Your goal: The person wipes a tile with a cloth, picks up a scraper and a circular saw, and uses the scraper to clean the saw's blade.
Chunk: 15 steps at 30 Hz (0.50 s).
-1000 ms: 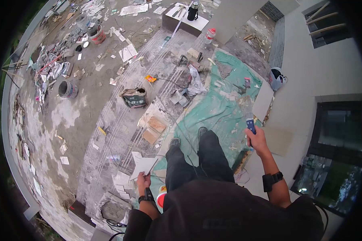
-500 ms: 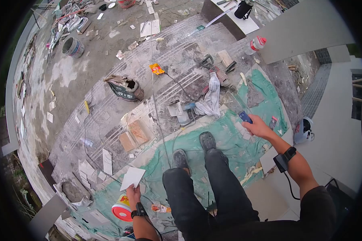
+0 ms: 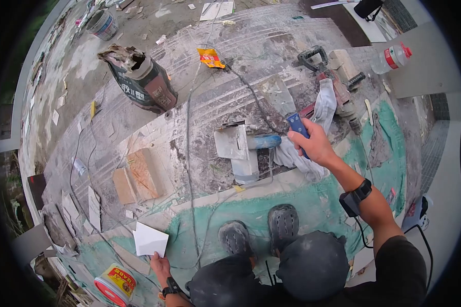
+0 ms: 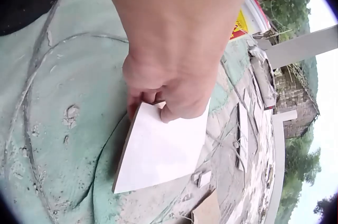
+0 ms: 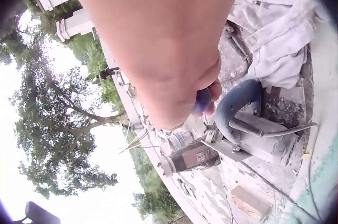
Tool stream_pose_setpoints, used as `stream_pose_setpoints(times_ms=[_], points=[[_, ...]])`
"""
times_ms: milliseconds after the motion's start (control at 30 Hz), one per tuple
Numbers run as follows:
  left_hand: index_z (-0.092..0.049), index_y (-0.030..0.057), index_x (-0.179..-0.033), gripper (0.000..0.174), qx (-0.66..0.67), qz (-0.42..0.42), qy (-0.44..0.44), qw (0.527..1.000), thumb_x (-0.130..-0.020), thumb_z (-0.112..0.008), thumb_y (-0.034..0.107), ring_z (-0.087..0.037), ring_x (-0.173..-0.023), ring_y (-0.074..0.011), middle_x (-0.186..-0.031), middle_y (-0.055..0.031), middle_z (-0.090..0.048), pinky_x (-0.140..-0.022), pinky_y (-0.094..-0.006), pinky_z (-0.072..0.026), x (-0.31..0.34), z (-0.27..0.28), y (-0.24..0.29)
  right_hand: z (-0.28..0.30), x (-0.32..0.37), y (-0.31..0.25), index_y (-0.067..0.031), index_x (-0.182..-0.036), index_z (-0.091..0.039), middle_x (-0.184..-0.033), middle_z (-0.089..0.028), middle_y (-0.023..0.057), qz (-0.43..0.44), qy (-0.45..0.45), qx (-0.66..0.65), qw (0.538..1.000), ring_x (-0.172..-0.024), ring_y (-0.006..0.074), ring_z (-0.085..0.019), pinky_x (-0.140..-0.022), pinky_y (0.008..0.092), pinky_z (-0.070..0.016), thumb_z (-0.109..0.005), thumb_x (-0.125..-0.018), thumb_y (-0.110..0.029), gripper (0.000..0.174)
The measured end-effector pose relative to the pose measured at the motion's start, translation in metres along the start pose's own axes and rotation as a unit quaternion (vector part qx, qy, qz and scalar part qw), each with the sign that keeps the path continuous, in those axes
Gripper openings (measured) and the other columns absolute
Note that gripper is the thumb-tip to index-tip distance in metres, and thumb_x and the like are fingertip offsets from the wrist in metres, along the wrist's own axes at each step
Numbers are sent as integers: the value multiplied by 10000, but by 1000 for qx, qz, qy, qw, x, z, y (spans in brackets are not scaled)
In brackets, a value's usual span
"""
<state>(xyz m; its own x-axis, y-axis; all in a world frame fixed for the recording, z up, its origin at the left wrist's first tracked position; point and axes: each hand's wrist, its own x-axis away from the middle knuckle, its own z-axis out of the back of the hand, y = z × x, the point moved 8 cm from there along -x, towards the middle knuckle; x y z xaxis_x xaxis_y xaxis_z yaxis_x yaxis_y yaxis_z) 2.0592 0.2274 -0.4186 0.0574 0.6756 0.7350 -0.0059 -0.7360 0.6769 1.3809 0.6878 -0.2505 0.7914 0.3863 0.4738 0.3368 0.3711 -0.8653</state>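
Observation:
My left hand (image 3: 160, 267) pinches a white piece of tile (image 3: 149, 239) by its near edge, low at the left in the head view. In the left wrist view, thumb and fingers grip the tile (image 4: 163, 150) over the green sheet. My right hand (image 3: 315, 142) holds a putty knife by its blue handle (image 3: 298, 128), the wide blade (image 3: 277, 94) pointing forward and left. Below that hand lies a dusty power saw (image 3: 233, 146) with a blue handle, beside a white cloth (image 3: 325, 105). From the right wrist, the hand (image 5: 169, 92) mostly hides the knife.
A torn dark bag (image 3: 143, 84) stands at the upper left. A lidded bucket (image 3: 115, 284) is close to the left hand. Cables (image 3: 190, 169) cross the floor and the green sheet (image 3: 210, 215). A brown block (image 3: 142, 174), a bottle (image 3: 392, 59) and tile scraps lie around.
The head view has come closer to the floor and turned. The putty knife has moved forward and left, from over the green sheet to above the saw. The tile stays in the left hand.

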Motion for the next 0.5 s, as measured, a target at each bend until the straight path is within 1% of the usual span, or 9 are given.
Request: stream_pose_setpoints(times_ms=[67, 133, 167, 233, 300, 367, 400, 467, 500], points=[[-505, 53, -1348, 341, -14, -7, 3, 1000, -1015, -540, 121, -635, -1050, -252, -1205, -127, -629, -910, -429, -514, 7, 4, 6, -8, -1, -15, -21, -958, -573, -704, -569, 11, 24, -17, 8, 1000, -536, 75, -537, -498, 251, -446, -684, -932, -216, 226], [-561, 36, -1258, 318, -312, 69, 168, 933, -985, -597, 194, -638, -930, -229, -1086, -109, -641, -797, -399, -515, 12, 18, 23, -17, 4, -28, -15, -973, -581, -704, -565, 3, 40, -45, 0, 998, -542, 71, -545, -503, 241, -454, -681, -935, -207, 220], [-605, 31, -1134, 277, -365, 17, 263, 893, -953, -632, 239, -616, -841, -204, -993, -80, -635, -721, -379, -490, 11, 19, 48, -21, 7, -35, -15, -973, -581, -704, -565, 3, 49, -47, -3, 998, -542, 71, -545, -503, 241, -454, -681, -935, -207, 220], [-603, 69, -1049, 255, -355, -156, 118, 914, -935, -640, 293, -488, -791, -133, -880, -13, -533, -689, -330, -412, -1, -63, 92, -37, 15, -48, 17, -1003, -574, -686, -567, 35, 58, -93, -16, 994, -570, 91, -578, -517, 284, -465, -695, -913, -236, 295], [-639, 34, -1160, 296, -354, -272, -12, 895, -967, -632, 258, -552, -939, -111, -1011, -9, -622, -833, -274, -415, 108, -277, 108, -60, 15, -63, 34, -1024, -567, -699, -589, 82, 104, -96, 54, 988, -583, 143, -605, -537, 330, -475, -699, -894, -251, 339], [-574, -11, -1322, 376, -415, -248, -369, 793, -1030, -558, 224, -586, -1165, -190, -1225, -91, -643, -1021, -346, -440, 177, -423, 72, -91, 19, -85, 59, -1051, -556, -747, -625, 174, 177, -90, 146, 969, -626, 256, -645, -591, 415, -487, -702, -855, -270, 410], [-557, -18, -1339, 428, -374, -191, -477, 772, -1037, -567, 284, -573, -1235, -224, -1276, -119, -633, -1066, -383, -443, 207, -466, 44, -107, 23, -95, 68, -1058, -553, -782, -639, 220, 204, -82, 168, 961, -656, 317, -658, -624, 455, -490, -701, -836, -276, 435], [-547, -19, -1332, 433, -229, -10, -569, 790, -1042, -562, 302, -566, -1256, -251, -1300, -143, -619, -1043, -394, -472, 249, -522, -3, -138, 30, -100, 66, -1061, -577, -826, -662, 245, 243, -86, 126, 958, -697, 379, -655, -656, 474, -498, -699, -828, -267, 424], [-547, -19, -1332, 433, -228, -9, -577, 784, -1042, -562, 302, -566, -1256, -251, -1300, -143, -619, -1043, -394, -472, 263, -540, -13, -152, 31, -91, 66, -1061, -577, -826, -662, 245, 243, -77, 130, 958, -697, 379, -655, -656, 474, -498, -699, -828, -267, 424]])
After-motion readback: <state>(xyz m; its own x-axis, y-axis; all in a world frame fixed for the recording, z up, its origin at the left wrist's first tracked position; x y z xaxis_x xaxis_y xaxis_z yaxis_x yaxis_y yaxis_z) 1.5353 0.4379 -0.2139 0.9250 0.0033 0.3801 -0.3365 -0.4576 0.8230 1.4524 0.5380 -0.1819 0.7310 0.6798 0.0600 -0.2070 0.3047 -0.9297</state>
